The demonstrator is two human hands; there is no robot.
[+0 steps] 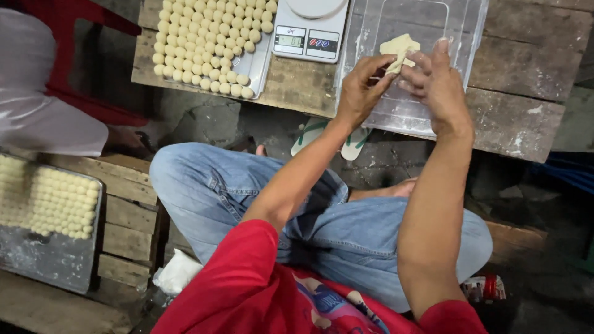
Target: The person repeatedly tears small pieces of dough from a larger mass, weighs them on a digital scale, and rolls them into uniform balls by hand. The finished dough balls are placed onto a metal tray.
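Observation:
My left hand and my right hand are raised together over a clear plastic tray on a low wooden table. Between their fingertips they pinch a pale yellow lump of dough, stretched flat. The left thumb and fingers grip its lower left edge; the right fingers hold its right side. A small white digital scale stands just left of the tray.
A metal tray packed with several rows of small dough balls lies at the table's left. Another tray of balls rests on a wooden crate at my left. A person in white sits beyond it. My crossed legs in jeans fill the middle.

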